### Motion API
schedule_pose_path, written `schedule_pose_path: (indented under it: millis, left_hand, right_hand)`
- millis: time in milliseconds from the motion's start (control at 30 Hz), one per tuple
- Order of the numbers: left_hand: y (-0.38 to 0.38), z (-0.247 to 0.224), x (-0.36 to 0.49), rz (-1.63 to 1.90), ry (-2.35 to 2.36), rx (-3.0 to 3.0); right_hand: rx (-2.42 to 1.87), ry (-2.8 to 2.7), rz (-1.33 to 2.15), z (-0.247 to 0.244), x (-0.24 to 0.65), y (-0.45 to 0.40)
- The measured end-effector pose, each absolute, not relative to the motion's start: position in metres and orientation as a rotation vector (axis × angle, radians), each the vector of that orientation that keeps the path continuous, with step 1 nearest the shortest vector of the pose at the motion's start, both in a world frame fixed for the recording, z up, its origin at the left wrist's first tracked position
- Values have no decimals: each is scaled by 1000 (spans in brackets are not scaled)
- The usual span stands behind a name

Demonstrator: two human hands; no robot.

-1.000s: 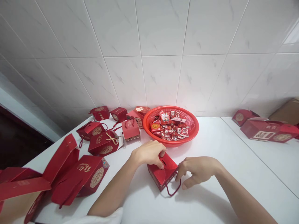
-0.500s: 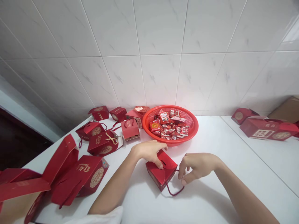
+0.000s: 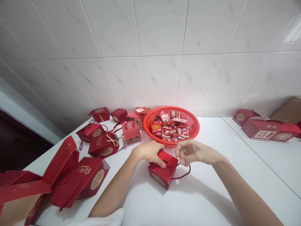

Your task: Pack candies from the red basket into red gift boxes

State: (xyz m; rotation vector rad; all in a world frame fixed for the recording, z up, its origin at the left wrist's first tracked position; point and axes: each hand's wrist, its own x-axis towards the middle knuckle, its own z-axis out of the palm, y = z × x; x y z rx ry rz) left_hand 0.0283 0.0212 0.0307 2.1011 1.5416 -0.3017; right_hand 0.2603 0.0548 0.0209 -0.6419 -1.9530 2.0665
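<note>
A small red gift box (image 3: 162, 173) with a dark red cord handle (image 3: 182, 177) stands on the white table in front of me. My left hand (image 3: 152, 153) grips its top from the left, with the thumb on the near side and the fingers behind. One red top flap (image 3: 168, 157) with a slot stands partly raised. Beside the box's upper right corner is my right hand (image 3: 194, 153), its fingers curled and apart, with nothing visible in them. The cord loops out below that hand.
Behind the box sits a red plastic basket (image 3: 197, 130) of wrapped sweets (image 3: 168, 127). Several red boxes (image 3: 103, 144) stand to the left, larger open ones (image 3: 82, 175) nearest me. More red boxes (image 3: 263, 128) and a brown carton (image 3: 288, 110) lie at the far right, by the tiled wall.
My right hand has moved up and away from the cord to the box's upper corner. The box has turned a little, its flap has lifted, and the cord has swung right.
</note>
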Motion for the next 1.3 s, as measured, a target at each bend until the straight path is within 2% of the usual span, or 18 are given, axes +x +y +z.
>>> schedule_pose_path:
  millis: [267,467,867,1300]
  left_hand:
    - [23,32,25,-225,1544,2058]
    - [18,47,14,-24,1436,2006]
    - [16,54,8,712,1304,1522]
    - [14,58,10,771,1079,1352]
  right_hand:
    - [-651,-1752,2021,27,268,59]
    - [-633,-1784,1959,35,272,57]
    - [-683,-1659,1788,52,278,46]
    - [-730,-1707,1608,54,283,37]
